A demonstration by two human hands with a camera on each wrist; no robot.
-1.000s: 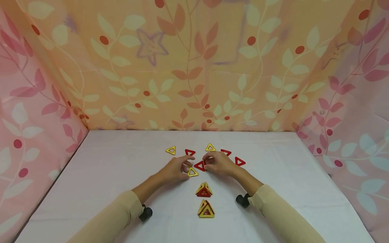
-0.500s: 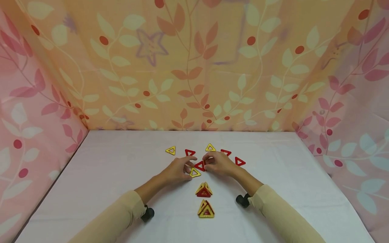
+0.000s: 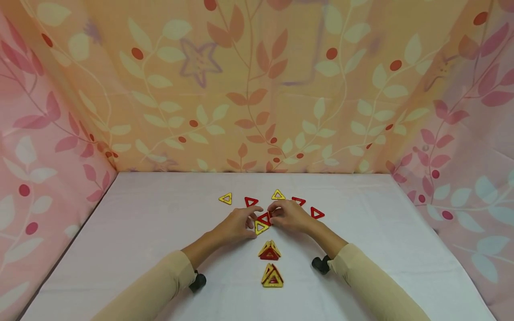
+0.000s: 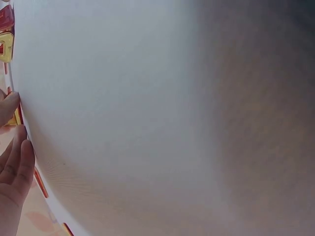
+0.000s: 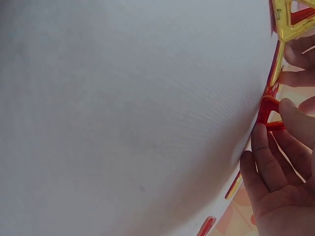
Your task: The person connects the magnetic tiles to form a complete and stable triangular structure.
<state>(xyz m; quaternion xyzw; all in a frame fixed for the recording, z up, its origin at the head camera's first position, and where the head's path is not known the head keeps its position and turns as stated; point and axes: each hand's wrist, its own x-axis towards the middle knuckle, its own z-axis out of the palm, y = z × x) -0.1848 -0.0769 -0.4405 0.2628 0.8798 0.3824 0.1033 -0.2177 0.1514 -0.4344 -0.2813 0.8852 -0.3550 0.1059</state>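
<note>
My left hand [image 3: 234, 223] holds a yellow triangular magnetic tile [image 3: 256, 228] by its left side, thumb at the near corner, index finger stretched out over the table. The tile lies flat, its right part meeting a flat red triangular tile [image 3: 263, 216]. My right hand [image 3: 291, 216] pinches a red triangular tile [image 5: 265, 110] that stands upright at the right end of the flat red one. Fingers partly hide it in the head view. Closer to me stand two small pyramids of red and yellow tiles, the farther pyramid [image 3: 269, 255] and the nearer pyramid [image 3: 272, 286].
Behind the hands lie loose flat tiles: a yellow tile [image 3: 222, 199] at far left, a red tile [image 3: 251, 199], another yellow tile [image 3: 278, 199], and red tiles [image 3: 313, 214] at right. A white cloth [image 3: 160, 196] covers the table. Patterned curtains [image 3: 257, 111] enclose it.
My left hand has slid right with the yellow tile, which has turned slightly and now meets the flat red tile. My right hand has stayed in place with its red tile.
</note>
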